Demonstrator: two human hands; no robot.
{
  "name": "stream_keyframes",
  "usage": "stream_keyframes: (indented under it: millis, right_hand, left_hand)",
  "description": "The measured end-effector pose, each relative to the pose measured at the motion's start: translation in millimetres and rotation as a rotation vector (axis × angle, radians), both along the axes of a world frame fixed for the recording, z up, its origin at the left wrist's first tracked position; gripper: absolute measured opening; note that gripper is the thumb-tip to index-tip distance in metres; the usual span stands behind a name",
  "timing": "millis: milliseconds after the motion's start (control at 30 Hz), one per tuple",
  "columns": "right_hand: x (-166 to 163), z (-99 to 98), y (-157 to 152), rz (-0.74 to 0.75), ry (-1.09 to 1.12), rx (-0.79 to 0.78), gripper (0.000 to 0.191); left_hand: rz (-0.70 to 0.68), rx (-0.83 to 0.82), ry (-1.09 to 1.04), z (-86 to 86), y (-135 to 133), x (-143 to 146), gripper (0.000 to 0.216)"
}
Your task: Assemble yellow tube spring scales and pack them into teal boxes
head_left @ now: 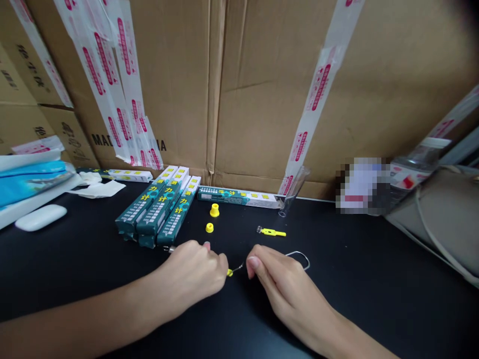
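Note:
My left hand is closed in a fist around a slim spring scale part. Its metallic end shows to the left of the fist, and a yellow tip with a thin wire hook sticks out on the right. Just right of that hook, my right hand has its fingers pinched together. A bent metal wire loop comes out from behind it; the fingers hide its other end. Beyond the hands lie a yellow cap, a smaller yellow cap and a yellow piece with a small spring.
Several green-and-white boxes are stacked at the back left; another box lies along the cardboard wall. A clear tube leans there. A white case is at left, a bottle and bag at right.

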State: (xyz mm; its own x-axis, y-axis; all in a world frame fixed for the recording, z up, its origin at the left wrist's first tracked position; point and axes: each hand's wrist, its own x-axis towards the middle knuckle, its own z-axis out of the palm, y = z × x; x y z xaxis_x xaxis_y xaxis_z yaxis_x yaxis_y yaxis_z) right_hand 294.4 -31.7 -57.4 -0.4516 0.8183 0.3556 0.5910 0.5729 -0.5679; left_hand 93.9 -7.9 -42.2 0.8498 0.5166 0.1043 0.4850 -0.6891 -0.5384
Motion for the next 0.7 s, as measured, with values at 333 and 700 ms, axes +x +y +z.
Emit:
stream_keyframes:
  millis: [333,700]
  right_hand:
    - [-1,5.5,-6,0.052,-0.039,-0.036,0.031]
    - [-2,-3.4,1,0.109,0.168,0.070,0.026]
  left_hand:
    - [0.025,-0.071,0.020,12.3,0,-6,0.022]
    - [-0.099,0.018,-0.089,-0.9,1,-11,0.029]
